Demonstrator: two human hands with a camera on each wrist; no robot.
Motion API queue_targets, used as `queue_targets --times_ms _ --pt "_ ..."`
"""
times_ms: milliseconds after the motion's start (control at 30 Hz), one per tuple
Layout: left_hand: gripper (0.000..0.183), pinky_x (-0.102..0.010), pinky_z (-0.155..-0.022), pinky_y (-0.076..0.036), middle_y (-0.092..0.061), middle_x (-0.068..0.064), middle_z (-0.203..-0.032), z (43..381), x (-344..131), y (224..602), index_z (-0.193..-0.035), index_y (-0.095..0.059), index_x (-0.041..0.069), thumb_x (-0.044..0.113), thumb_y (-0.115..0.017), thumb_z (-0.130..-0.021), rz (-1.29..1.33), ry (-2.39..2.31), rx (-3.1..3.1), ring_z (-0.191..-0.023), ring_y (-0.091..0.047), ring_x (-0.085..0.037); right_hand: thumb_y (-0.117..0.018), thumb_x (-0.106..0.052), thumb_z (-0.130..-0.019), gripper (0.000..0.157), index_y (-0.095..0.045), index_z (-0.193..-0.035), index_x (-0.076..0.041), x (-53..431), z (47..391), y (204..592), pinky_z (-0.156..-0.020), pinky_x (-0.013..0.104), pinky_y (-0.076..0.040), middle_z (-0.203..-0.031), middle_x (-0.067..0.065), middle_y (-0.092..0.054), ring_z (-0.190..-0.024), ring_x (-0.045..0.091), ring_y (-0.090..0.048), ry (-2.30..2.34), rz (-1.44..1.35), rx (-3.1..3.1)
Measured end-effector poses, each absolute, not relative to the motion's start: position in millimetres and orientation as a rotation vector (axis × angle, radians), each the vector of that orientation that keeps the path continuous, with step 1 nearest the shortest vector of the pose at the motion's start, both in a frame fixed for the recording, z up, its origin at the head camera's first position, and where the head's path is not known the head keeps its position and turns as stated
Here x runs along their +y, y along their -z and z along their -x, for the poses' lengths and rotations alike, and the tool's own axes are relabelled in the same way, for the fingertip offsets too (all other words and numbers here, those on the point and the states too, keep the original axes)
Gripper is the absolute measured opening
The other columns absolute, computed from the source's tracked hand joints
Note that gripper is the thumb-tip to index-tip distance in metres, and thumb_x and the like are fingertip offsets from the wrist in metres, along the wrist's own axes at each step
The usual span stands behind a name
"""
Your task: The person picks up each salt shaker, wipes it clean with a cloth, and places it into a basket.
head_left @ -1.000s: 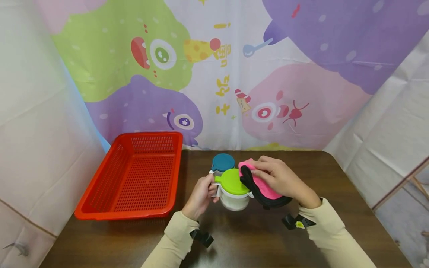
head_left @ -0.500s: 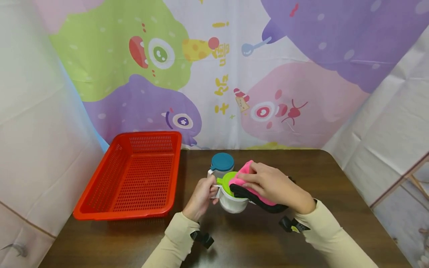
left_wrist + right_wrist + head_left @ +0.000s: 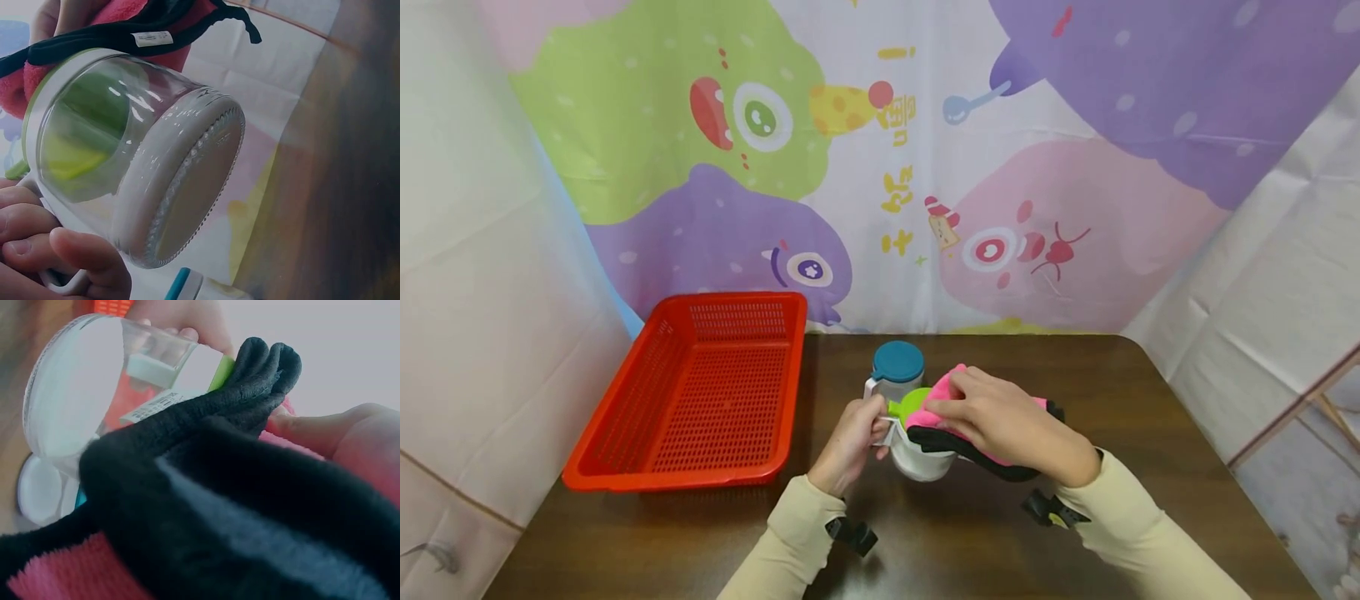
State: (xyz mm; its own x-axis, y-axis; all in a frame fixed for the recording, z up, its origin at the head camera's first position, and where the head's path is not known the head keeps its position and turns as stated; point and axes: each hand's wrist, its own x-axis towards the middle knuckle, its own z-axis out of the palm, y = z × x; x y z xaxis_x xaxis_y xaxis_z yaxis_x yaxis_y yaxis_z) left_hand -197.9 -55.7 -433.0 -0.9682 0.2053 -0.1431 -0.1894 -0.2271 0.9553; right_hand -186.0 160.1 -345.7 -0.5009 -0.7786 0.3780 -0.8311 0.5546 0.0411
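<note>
My left hand (image 3: 852,442) grips the white handle of a clear seasoning jar (image 3: 922,464) with a green lid (image 3: 912,400). In the left wrist view the jar (image 3: 165,162) is tilted, its ribbed base off the table and white contents lying toward the bottom. My right hand (image 3: 1011,421) pinches a pink cloth with black edging (image 3: 942,408) and presses it on the lid, hiding the lid's right side. Black folds of the cloth (image 3: 175,456) fill much of the right wrist view. Just behind stands a second jar with a blue lid (image 3: 898,362).
A red perforated basket (image 3: 677,482) stands on the left of the brown wooden table (image 3: 1000,542). A cartoon-printed curtain (image 3: 895,292) hangs along the table's back edge, with pale sheets at both sides.
My right hand has moved the cloth leftward over the green lid, covering more of it. The jar has tipped and lowered slightly; my left hand keeps its hold on the handle.
</note>
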Motion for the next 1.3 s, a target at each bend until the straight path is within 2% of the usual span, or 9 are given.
queue_targets --times_ms 133,233,500,733,933,1033,1167,1300 --pt "0.033 -0.024 -0.045 -0.032 -0.027 0.006 -0.049 197.4 -55.2 432.1 -0.053 -0.03 0.015 0.008 -0.038 -0.085 -0.043 -2.278 1.771 -0.045 -0.025 -0.01 -0.075 -0.027 -0.081 0.023 -0.073 -0.104 -0.025 157.8 187.8 346.0 -0.059 0.018 -0.035 -0.078 -0.005 -0.043 -0.076 0.009 -0.042 -0.208 -1.34 -2.408" --pt "0.033 -0.023 -0.045 -0.033 -0.027 0.006 -0.05 196.1 -54.3 431.3 -0.054 -0.03 0.015 0.009 -0.038 -0.086 -0.049 -2.259 1.779 -0.046 -0.025 -0.01 -0.075 -0.027 -0.082 0.019 -0.072 -0.101 -0.025 155.7 189.6 345.9 -0.059 0.018 -0.035 -0.077 -0.005 -0.043 -0.076 0.008 -0.042 -0.203 -1.356 -2.401" --pt "0.033 -0.024 -0.045 -0.033 -0.027 0.007 -0.051 194.1 -51.8 430.8 -0.055 -0.031 0.014 0.009 -0.041 -0.085 -0.046 -2.223 1.797 -0.047 -0.024 -0.009 -0.075 -0.024 -0.082 0.02 -0.073 -0.102 -0.023 151.4 196.3 342.4 -0.061 0.018 -0.037 -0.076 -0.005 -0.044 -0.075 0.009 -0.044 -0.138 -1.404 -2.419" --pt "0.036 -0.024 -0.047 -0.033 -0.026 0.008 -0.052 191.2 -51.5 429.3 -0.056 -0.031 0.014 0.012 -0.04 -0.091 -0.128 -2.149 1.838 -0.048 -0.024 -0.008 -0.077 -0.021 -0.08 0.019 -0.074 -0.099 -0.022 149.5 200.4 337.6 -0.063 0.021 -0.042 -0.077 -0.003 -0.049 -0.075 0.011 -0.046 -0.075 -1.392 -2.499" --pt "0.036 -0.023 -0.046 -0.034 -0.027 0.007 -0.051 192.0 -51.3 432.0 -0.055 -0.031 0.014 0.012 -0.038 -0.09 -0.19 -2.115 1.851 -0.047 -0.026 -0.009 -0.075 -0.026 -0.083 0.012 -0.07 -0.088 -0.017 148.3 202.5 337.4 -0.059 0.019 -0.036 -0.073 -0.005 -0.045 -0.067 0.008 -0.04 -0.157 -1.296 -2.626" --pt "0.035 -0.023 -0.046 -0.034 -0.027 0.007 -0.051 192.3 -51.0 433.0 -0.054 -0.032 0.013 0.011 -0.039 -0.088 -0.188 -2.116 1.85 -0.047 -0.027 -0.009 -0.073 -0.026 -0.084 0.011 -0.072 -0.094 -0.02 149.0 203.7 337.9 -0.058 0.019 -0.035 -0.072 -0.004 -0.044 -0.066 0.008 -0.039 -0.172 -1.284 -2.631" --pt "0.033 -0.023 -0.046 -0.035 -0.028 0.007 -0.05 191.5 -51.2 432.9 -0.054 -0.033 0.013 0.01 -0.04 -0.086 -0.196 -2.106 1.85 -0.047 -0.028 -0.009 -0.073 -0.023 -0.084 0.021 -0.073 -0.105 -0.025 152.1 206.0 339.3 -0.056 0.018 -0.033 -0.073 -0.003 -0.044 -0.066 0.008 -0.039 -0.161 -1.307 -2.618" --pt "0.033 -0.023 -0.046 -0.034 -0.027 0.007 -0.051 191.1 -51.9 433.6 -0.054 -0.031 0.014 0.008 -0.04 -0.085 -0.201 -2.111 1.823 -0.047 -0.027 -0.009 -0.073 -0.022 -0.085 0.022 -0.073 -0.106 -0.025 155.5 208.6 341.9 -0.054 0.017 -0.031 -0.072 -0.003 -0.043 -0.064 0.008 -0.037 -0.165 -1.307 -2.621"
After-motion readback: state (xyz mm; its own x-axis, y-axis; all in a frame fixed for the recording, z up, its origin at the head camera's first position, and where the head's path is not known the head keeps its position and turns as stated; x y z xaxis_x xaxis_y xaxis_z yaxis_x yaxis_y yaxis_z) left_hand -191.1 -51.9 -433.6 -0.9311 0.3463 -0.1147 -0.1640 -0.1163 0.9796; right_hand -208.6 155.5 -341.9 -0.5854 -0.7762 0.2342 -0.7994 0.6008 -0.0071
